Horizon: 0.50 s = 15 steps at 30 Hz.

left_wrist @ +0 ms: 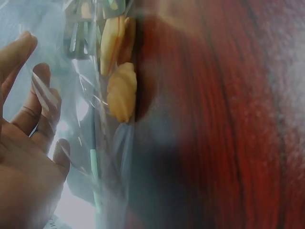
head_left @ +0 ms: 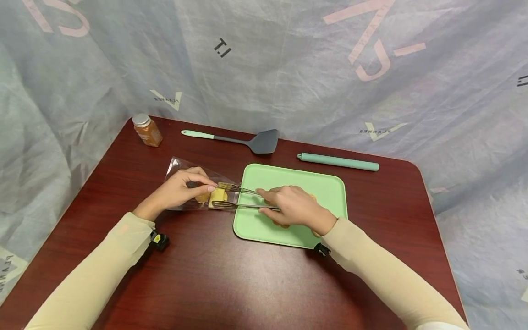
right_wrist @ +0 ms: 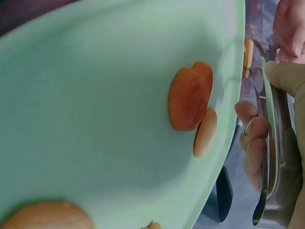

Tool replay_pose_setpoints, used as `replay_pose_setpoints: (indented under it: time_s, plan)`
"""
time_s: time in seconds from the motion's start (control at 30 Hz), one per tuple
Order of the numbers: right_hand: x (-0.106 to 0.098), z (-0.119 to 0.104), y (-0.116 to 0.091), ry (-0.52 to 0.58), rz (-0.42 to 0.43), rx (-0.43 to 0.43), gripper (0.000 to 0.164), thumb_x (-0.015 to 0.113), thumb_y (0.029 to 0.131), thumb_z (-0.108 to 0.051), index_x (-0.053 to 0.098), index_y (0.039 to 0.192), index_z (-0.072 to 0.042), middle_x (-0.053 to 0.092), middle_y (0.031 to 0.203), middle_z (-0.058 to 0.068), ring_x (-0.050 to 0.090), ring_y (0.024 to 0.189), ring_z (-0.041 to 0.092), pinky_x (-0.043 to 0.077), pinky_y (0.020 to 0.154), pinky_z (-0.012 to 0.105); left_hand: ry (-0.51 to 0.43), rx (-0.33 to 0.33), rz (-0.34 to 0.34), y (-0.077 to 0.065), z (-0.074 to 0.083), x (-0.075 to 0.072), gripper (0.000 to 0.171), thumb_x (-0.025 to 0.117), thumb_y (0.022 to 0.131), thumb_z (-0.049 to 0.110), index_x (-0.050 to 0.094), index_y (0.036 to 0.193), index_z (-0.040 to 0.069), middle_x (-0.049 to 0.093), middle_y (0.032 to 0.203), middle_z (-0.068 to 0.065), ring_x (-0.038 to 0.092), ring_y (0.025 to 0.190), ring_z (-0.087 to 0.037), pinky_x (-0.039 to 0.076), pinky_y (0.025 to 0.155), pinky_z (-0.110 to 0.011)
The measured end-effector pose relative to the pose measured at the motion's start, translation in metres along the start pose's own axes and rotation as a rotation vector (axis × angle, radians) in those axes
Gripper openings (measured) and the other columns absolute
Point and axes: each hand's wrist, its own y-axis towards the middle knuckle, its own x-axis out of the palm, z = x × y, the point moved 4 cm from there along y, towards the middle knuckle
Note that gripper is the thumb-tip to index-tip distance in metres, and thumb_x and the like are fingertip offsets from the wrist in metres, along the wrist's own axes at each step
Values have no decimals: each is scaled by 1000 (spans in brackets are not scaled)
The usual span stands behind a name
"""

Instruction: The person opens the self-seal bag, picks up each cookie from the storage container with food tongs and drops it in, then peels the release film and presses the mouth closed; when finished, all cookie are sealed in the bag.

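Observation:
My left hand (head_left: 175, 190) pinches the edge of a clear plastic bag (head_left: 176, 166) lying on the table, thumb and forefinger at its mouth. Inside the bag sit yellow, bread-like pieces (head_left: 217, 197), seen as golden-brown pieces (left_wrist: 122, 93) in the left wrist view. My right hand (head_left: 294, 204) grips metal tongs (head_left: 250, 206) over the green tray (head_left: 251, 231). The tongs' two arms stand apart and reach left into the bag's mouth, one tip on each side of a yellow piece. On the tray, partly under my right hand, lie several brown bread-like pieces (right_wrist: 188, 100).
At the back left stands a jar of orange-brown powder (head_left: 149, 133) with a silver lid. A grey spatula (head_left: 264, 142) with a pale green handle lies behind the bag and tray. Behind the tray rests a long teal rod (head_left: 338, 162). A printed grey curtain (head_left: 272, 68) hangs past the table's back edge.

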Motion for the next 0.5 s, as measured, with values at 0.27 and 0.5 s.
replay_pose_setpoints:
  time_s: [0.27, 0.5]
  plan:
    - [1, -1, 10, -40, -12, -10, 49, 62, 101, -37, 61, 140, -7, 62, 81, -9, 47, 55, 2, 45, 52, 29, -6, 17, -1, 2, 32, -1, 15, 73, 89, -9, 79, 99, 0, 66, 89, -11, 59, 82, -19, 46, 68, -33]
    - [2, -5, 14, -34, -8, -15, 49, 62, 101, -38, 61, 140, -7, 66, 83, -6, 48, 54, 3, 46, 52, 29, -1, 5, -2, 2, 41, -3, 15, 75, 89, -7, 80, 98, 3, 67, 90, -11, 60, 84, -19, 47, 70, -34]
